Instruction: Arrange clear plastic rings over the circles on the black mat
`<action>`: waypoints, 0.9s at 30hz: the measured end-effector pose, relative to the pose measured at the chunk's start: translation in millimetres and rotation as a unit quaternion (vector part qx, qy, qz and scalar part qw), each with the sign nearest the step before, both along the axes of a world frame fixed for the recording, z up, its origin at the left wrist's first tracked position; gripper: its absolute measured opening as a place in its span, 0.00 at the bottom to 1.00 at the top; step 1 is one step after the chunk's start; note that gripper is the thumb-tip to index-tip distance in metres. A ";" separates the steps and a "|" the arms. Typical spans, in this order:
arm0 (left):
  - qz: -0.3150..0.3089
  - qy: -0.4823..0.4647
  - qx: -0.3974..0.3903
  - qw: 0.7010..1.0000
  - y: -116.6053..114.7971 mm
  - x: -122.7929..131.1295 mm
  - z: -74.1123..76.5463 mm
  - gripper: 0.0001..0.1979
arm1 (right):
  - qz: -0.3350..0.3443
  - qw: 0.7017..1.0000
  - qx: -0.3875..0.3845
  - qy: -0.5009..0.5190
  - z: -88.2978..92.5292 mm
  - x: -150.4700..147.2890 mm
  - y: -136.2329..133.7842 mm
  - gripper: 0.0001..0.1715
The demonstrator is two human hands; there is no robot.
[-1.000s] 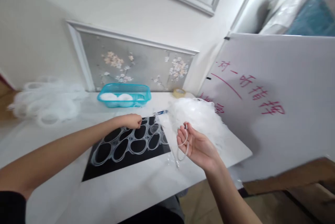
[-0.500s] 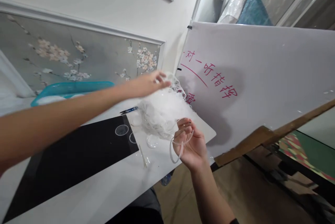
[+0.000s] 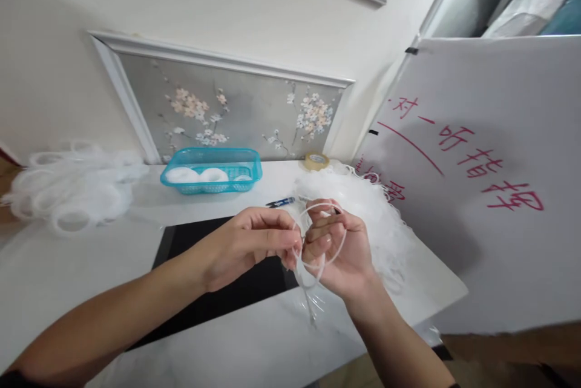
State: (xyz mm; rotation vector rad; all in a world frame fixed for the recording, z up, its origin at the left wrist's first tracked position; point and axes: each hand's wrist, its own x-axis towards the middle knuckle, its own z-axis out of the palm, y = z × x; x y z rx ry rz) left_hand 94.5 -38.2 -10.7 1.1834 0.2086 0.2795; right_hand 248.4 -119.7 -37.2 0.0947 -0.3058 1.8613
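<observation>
Thin white rings (image 3: 341,247) hang around the curled fingers of my right hand (image 3: 345,249), which is closed on them, palm up. My left hand (image 3: 254,246) meets it from the left, its thumb and fingers pinched on the edge of a white ring. Both hands are held over the black mat (image 3: 200,300). Behind my right hand lies a big heap of thin white rings (image 3: 376,212). A slender pale stick (image 3: 311,309) and clear plastic bits show on the table just below the hands.
On the white table (image 3: 218,345), a blue basket (image 3: 213,185) holds white round pieces. Another pile of white rings (image 3: 77,188) is at the left. A tape roll (image 3: 316,161) and a blue pen (image 3: 281,201) lie behind my hands. A whiteboard (image 3: 490,91) with red writing borders the right side.
My left hand has come back from above the heap to meet my right hand and now pinches a ring. The view has turned left, bringing the whole basket and the left pile into sight.
</observation>
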 end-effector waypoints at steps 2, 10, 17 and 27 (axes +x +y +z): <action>0.039 -0.026 0.005 0.999 6.7 -13.8 2.8 0.09 | -0.004 1.000 -0.002 -0.001 8.6 -7.0 16.2 0.03; 0.119 -0.030 0.038 0.992 43.8 -32.2 5.8 0.08 | -0.146 0.968 -0.084 -0.184 36.2 -30.3 49.6 0.08; 0.106 0.020 0.146 0.983 80.1 -36.5 0.4 0.11 | -0.113 0.953 -0.005 -0.280 34.5 -24.9 58.5 0.09; 0.038 0.081 0.235 0.968 65.1 -39.0 0.1 0.12 | -0.040 0.935 0.094 -0.339 26.0 -40.3 67.3 0.11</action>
